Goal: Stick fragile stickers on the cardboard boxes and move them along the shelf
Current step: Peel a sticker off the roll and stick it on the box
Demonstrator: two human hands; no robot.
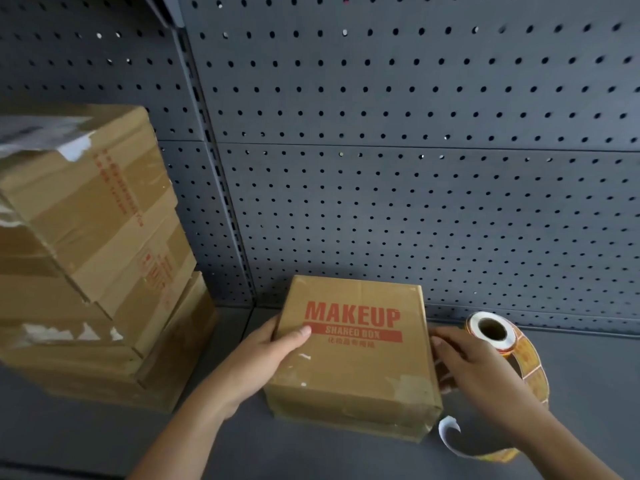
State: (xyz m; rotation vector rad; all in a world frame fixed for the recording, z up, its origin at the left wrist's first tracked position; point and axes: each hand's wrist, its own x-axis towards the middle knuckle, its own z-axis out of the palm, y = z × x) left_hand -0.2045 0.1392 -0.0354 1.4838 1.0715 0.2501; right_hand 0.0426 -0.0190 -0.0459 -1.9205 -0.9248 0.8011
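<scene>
A small cardboard box (356, 368) printed MAKEUP SHARED BOX sits on the grey shelf (588, 382). My left hand (266, 362) grips its left side, thumb lying on the top face. My right hand (478, 368) is at the box's right edge, fingertips touching the side. Just behind that hand stands a roll of orange stickers (502, 344) on its edge, its loose white backing strip (450, 434) curling out by the box's near right corner.
A stack of larger taped cardboard boxes (93, 244) fills the left of the shelf. Grey pegboard (415, 168) forms the back wall. Bare shelf surface extends to the right of the roll.
</scene>
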